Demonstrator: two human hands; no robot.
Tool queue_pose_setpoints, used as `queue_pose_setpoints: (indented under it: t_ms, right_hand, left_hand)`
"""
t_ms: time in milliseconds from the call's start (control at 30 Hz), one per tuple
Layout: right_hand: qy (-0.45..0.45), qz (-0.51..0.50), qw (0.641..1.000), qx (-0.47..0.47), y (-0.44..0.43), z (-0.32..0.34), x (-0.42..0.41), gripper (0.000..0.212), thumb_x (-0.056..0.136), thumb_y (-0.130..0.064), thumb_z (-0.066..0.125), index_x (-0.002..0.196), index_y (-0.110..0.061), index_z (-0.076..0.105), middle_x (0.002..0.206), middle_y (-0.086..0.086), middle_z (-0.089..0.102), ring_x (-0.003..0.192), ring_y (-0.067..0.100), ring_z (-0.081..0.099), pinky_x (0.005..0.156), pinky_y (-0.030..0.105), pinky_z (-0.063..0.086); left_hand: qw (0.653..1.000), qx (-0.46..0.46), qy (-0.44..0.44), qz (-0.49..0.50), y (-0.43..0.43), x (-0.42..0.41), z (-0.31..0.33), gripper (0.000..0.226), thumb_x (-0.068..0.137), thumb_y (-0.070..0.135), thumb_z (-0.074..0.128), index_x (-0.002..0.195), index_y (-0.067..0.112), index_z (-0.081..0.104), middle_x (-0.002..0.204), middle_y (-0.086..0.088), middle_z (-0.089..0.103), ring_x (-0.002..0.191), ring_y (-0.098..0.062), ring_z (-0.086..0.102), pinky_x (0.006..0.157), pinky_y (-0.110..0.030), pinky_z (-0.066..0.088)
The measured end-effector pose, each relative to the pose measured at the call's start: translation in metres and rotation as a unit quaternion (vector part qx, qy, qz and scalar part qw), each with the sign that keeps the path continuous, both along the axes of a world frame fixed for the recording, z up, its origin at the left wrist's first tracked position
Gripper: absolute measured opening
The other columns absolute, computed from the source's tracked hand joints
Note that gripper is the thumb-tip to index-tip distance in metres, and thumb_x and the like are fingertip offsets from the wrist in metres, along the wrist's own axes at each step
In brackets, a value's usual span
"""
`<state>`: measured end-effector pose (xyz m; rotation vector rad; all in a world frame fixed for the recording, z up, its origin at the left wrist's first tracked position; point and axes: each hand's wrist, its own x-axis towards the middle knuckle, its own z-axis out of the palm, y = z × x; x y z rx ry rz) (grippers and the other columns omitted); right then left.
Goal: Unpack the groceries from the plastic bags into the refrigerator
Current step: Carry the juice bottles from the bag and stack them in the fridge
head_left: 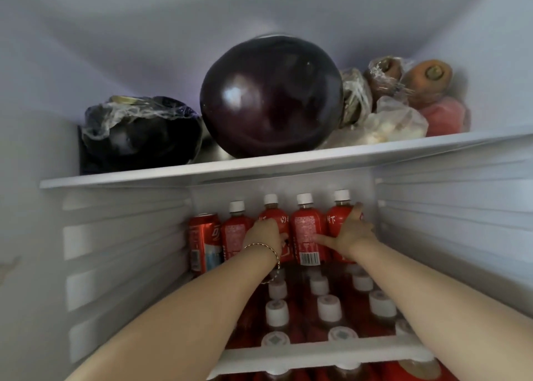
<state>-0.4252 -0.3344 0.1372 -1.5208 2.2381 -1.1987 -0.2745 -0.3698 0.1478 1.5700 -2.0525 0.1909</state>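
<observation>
Refrigerator point(461, 207): open, seen from in front; two levels in view.
Left hand point(264, 235): closed round second bottle point(271, 209) of back row, fingers curled on its red label; bracelet point(268, 250) on wrist.
Right hand point(353, 232): gripping rightmost bottle point(340, 212), fingers round its right side, thumb stretched left onto third bottle point(307, 227).
Back row: four upright red-labelled bottles with white caps against rear wall, touching side by side; first bottle point(235, 227) at left end.
Cola can point(203, 242): red, upright, just left of first bottle, near left wall.
Front rows point(328, 308): more white-capped bottles of same kind, packed between the forearms, reaching to lower shelf rail point(317, 354).
Upper shelf point(259, 164): loaded with produce.
Large eggplant point(271, 98): dark purple, glossy, unwrapped, centre of upper shelf.
Wrapped eggplant point(141, 132): in cling film, left of large one, close beside it.
Carrots point(427, 77): right rear corner, cut ends facing out, at least one in film.
Reddish fruit point(445, 118): under the carrots, far right; kind not clear.
Pale wrapped item point(395, 124): in front of carrots; contents not readable.
</observation>
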Motion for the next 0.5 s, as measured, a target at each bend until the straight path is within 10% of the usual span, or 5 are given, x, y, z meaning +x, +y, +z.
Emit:
queue_pose_setpoints:
  t_ms: [267, 500]
  right_hand:
    - [0.087, -0.067, 0.992, 0.056, 0.009, -0.006, 0.015, 0.127, 0.075, -0.041, 0.075, 0.142, -0.001, -0.025, 0.143, 0.032, 0.029, 0.129, 0.037, 0.041, 0.103, 0.041, 0.039]
    - [-0.002, -0.058, 0.998, 0.003, 0.006, -0.003, 0.04, 0.066, 0.091, -0.003, 0.05, 0.139, 0.015, 0.008, 0.132, 0.025, 0.05, 0.12, 0.033, 0.052, 0.093, 0.034, 0.043]
  left_hand:
    - [0.996, 0.08, -0.033, -0.003, 0.013, -0.001, -0.016, 0.028, 0.089, 0.017, 0.057, 0.114, 0.004, 0.061, 0.116, -0.013, 0.063, 0.104, -0.025, 0.061, 0.082, -0.028, 0.048]
    - [0.987, 0.132, -0.084, -0.038, 0.028, 0.015, -0.017, 0.029, 0.084, 0.015, 0.062, 0.11, 0.002, 0.062, 0.112, -0.015, 0.064, 0.102, -0.026, 0.061, 0.073, -0.026, 0.045]
